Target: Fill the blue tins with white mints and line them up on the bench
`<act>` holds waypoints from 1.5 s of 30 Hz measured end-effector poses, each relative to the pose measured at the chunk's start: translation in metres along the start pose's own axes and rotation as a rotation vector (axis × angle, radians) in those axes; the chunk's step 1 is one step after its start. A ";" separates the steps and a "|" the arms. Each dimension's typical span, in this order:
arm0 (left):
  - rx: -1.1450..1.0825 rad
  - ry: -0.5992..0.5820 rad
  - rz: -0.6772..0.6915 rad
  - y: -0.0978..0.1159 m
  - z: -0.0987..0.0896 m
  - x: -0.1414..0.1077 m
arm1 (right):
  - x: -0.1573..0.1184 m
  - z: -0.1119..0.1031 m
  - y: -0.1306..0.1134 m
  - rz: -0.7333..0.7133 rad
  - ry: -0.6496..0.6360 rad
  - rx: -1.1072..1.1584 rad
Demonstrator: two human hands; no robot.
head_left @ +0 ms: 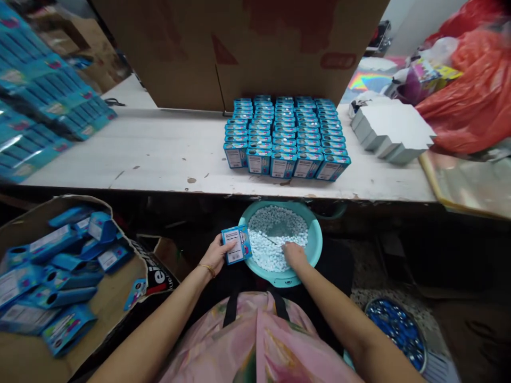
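My left hand (217,253) grips a small blue printed box (236,246) by its left edge, thumb across the pale label panel. The box is beside the left rim of a turquoise basin (315,239). Small white pellets (261,255) fill much of the basin, with a bare patch of its bottom showing near the middle. Over the right part of the pellets, my right hand (294,255) is closed, fingertips down among them. A thin line shows in the pellets just left of its fingers; whether the hand holds it I cannot make out.
On the white table (159,154) stand rows of blue boxes (283,138) before a large cardboard box (239,53). Wrapped blue packs (51,96) are stacked left, flat white card (393,127) right. An open carton (112,314) holds loose boxes; a blue-filled tub (395,330) sits low right.
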State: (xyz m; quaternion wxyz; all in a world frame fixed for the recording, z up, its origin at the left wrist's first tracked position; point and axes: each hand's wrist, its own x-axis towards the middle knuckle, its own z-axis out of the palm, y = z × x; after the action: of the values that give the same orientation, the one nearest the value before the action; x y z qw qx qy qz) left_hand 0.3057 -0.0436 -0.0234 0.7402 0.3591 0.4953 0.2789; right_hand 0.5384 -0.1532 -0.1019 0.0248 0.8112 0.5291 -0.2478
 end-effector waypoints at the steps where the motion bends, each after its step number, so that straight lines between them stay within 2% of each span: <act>1: -0.004 -0.003 -0.001 0.000 0.000 0.001 | 0.000 0.003 -0.001 -0.009 -0.036 0.022; 8: -0.028 -0.036 0.036 0.003 0.005 0.004 | 0.008 0.017 -0.002 -0.075 -0.223 0.292; 13: 0.053 -0.028 0.185 0.007 0.001 0.010 | 0.001 0.004 -0.004 -0.096 -0.275 0.522; 17: 0.253 -0.012 0.359 0.014 0.000 0.017 | -0.010 -0.028 0.007 -0.093 -0.268 0.691; 21: 0.546 -0.037 0.532 0.017 0.010 0.022 | -0.025 -0.073 0.019 -0.105 -0.238 0.959; 25: 0.754 -0.051 0.649 0.010 0.024 0.030 | -0.041 -0.120 0.020 -0.127 -0.262 0.998; 29: 0.875 -0.155 0.737 -0.003 0.038 0.040 | -0.043 -0.154 0.009 -0.168 -0.335 0.886; 33: 0.964 -0.232 0.795 -0.011 0.047 0.044 | -0.035 -0.176 -0.005 -0.198 -0.329 0.587; 40: 1.038 -0.253 0.777 -0.024 0.055 0.045 | -0.025 -0.198 -0.039 -0.322 -0.207 -0.034; 43: 1.026 -0.266 0.774 -0.031 0.058 0.048 | -0.023 -0.205 -0.055 -0.322 -0.196 -0.173; 45: 1.004 -0.269 0.763 -0.032 0.058 0.050 | -0.026 -0.212 -0.055 -0.321 -0.181 -0.182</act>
State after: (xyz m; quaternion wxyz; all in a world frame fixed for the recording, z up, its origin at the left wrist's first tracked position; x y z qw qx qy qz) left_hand 0.3797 -0.0390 -0.0612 0.3864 0.8445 0.3060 0.2093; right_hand 0.5618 -0.0875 0.1069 0.1057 0.6850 0.6676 -0.2718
